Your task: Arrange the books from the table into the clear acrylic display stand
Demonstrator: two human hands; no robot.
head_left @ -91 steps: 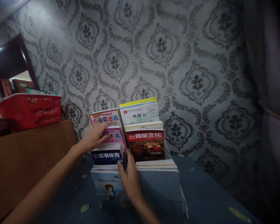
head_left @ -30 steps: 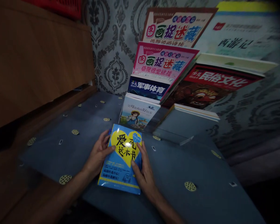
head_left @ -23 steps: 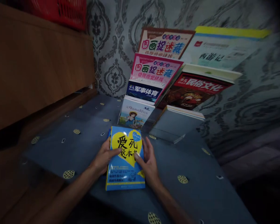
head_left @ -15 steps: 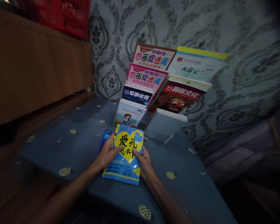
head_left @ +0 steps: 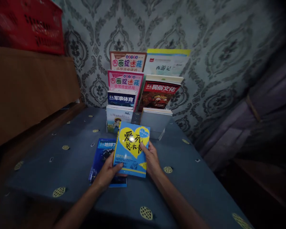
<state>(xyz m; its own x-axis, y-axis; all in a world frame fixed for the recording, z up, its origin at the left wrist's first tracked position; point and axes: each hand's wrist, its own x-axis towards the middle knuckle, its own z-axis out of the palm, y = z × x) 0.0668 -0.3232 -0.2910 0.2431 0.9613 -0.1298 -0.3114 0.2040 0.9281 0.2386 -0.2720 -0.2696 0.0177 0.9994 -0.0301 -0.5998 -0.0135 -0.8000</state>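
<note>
A blue book with a yellow heart (head_left: 131, 152) on its cover is held between both of my hands, tilted above the table. My left hand (head_left: 109, 168) grips its lower left edge, thumb on the cover. At the right edge, my right hand (head_left: 151, 156) has its thumb across the cover, with the fingers partly hidden behind. Below and left, a dark blue book (head_left: 101, 159) lies flat on the table, partly covered by the held book and my left hand. Just beyond the held book, a tiered rack holds a pale blue book with a drawn figure (head_left: 113, 119).
Other rack books include a navy book (head_left: 121, 99), a pink book (head_left: 125, 81), a red mask-cover book (head_left: 158, 95), a white yellow-topped book (head_left: 166, 65) and a plain grey-blue one (head_left: 154, 122). A wooden cabinet (head_left: 33, 92) bears a red basket (head_left: 45, 28). A curtain (head_left: 243, 117) hangs right.
The view has turned, so the rack appears further left and more upright. The held book has shifted away from the dark blue book, uncovering more of it. My left hand sits lower on the book.
</note>
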